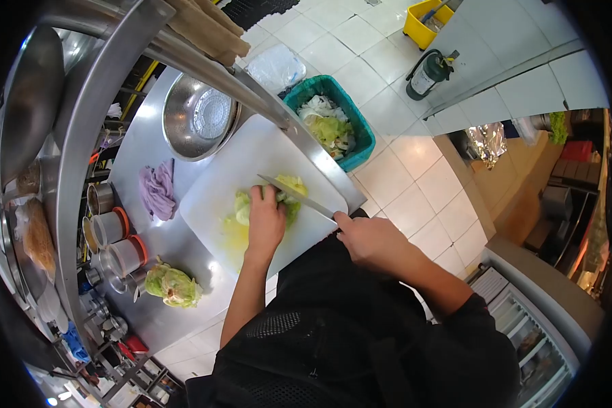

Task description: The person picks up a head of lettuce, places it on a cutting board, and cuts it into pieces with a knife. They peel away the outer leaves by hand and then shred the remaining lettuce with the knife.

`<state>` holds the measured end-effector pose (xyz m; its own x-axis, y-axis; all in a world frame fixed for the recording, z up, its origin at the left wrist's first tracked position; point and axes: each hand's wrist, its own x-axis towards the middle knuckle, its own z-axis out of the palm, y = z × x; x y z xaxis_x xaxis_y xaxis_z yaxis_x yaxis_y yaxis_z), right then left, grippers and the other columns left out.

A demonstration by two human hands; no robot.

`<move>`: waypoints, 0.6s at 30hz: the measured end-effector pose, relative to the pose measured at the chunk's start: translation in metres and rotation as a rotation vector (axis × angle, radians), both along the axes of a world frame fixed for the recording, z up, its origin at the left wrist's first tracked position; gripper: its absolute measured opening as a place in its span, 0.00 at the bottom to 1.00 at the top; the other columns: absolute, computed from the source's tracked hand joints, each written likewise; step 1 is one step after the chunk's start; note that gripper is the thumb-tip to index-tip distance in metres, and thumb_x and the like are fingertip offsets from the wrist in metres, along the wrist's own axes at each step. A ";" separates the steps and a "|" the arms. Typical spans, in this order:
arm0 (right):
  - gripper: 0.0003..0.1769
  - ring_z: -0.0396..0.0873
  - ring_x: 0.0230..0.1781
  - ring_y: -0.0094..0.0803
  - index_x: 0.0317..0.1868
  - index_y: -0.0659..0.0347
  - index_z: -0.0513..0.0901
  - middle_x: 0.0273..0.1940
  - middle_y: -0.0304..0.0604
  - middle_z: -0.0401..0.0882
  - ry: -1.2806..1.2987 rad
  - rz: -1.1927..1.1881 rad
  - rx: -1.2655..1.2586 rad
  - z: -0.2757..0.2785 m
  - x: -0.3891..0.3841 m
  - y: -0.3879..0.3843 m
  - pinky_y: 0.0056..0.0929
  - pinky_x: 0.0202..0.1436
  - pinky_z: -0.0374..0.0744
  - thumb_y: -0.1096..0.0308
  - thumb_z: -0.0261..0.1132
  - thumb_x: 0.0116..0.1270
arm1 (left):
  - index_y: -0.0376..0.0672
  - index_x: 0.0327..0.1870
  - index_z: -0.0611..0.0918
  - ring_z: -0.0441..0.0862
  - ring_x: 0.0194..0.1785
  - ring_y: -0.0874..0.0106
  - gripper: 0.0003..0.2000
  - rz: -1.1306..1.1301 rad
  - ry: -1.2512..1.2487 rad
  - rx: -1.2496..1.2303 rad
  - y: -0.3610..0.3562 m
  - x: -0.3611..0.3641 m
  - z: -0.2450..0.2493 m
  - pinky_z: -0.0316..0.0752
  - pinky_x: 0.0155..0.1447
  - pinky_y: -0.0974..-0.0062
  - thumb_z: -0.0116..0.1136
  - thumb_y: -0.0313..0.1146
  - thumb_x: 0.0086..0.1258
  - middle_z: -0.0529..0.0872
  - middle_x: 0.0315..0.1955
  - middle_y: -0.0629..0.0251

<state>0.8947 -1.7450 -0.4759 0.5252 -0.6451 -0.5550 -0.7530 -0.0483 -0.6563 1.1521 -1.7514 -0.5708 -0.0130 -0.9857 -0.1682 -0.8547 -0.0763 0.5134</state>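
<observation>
A pale green cabbage piece (289, 187) lies on a white cutting board (211, 197) on the steel counter. My left hand (265, 219) presses down on the cabbage, fingers curled over it. My right hand (370, 239) grips the handle of a knife (294, 194), whose blade lies across the cabbage just beyond my left fingers. Another head of cabbage (173, 285) sits on the counter to the left of my left arm.
A steel colander bowl (198, 121) stands beyond the board, a purple cloth (158, 190) left of it. Lidded containers (119, 238) line the counter's left side. A green bin (333, 126) with cabbage scraps sits on the tiled floor. A steel shelf rail (204, 68) runs overhead.
</observation>
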 end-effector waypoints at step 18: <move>0.13 0.86 0.43 0.62 0.55 0.62 0.79 0.39 0.61 0.88 -0.107 -0.144 -0.154 -0.079 0.021 -0.025 0.60 0.49 0.81 0.62 0.59 0.79 | 0.44 0.62 0.79 0.77 0.63 0.37 0.20 -0.078 0.056 -0.146 0.022 0.022 -0.022 0.77 0.64 0.47 0.63 0.21 0.69 0.73 0.63 0.40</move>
<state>0.9155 -1.7695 -0.5553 0.4719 -0.7904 -0.3907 -0.6860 -0.0509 -0.7258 1.1744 -1.7295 -0.5932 -0.0962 -0.9952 -0.0201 -0.8248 0.0684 0.5613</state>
